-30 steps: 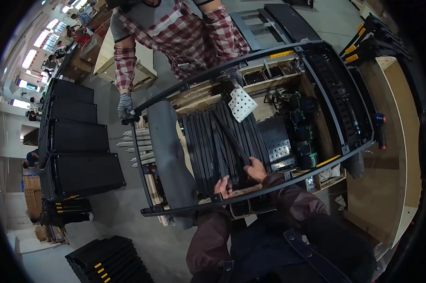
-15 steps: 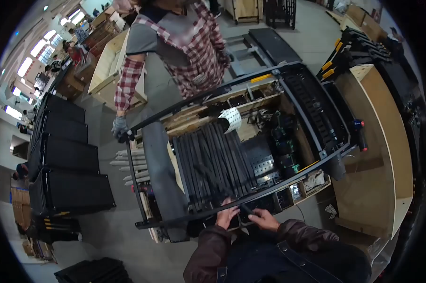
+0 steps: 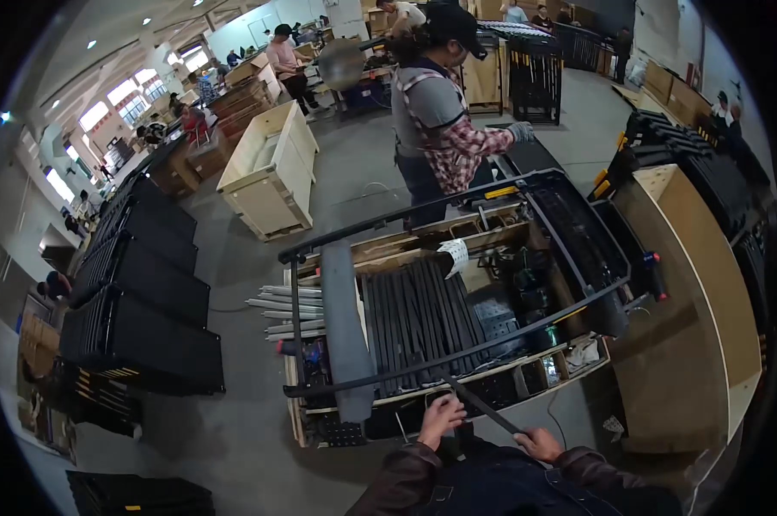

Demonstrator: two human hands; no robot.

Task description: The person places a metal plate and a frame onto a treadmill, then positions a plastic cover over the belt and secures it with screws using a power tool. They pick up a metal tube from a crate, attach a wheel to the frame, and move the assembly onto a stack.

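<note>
My right hand is closed round the near end of a dark flat bar. The bar slants up and left, its far end close to the front rail of a black metal frame. Beside the bar, my left hand has its fingers loosely bent and apart, with nothing visible in them. The frame lies across a wooden crate-like bench. Inside its outline is a stack of similar dark bars. A grey padded roll lies under the frame's rails on the left.
Another person in a checked garment and gloves stands across the bench. Grey tubes stick out on the left. A power tool hangs at the right, near a large wooden box. Black panels stand stacked on the left.
My view has tilted up. My right hand has drawn the bar nearer to me, away from the stack. The other person has turned and let go of the frame's left corner.
</note>
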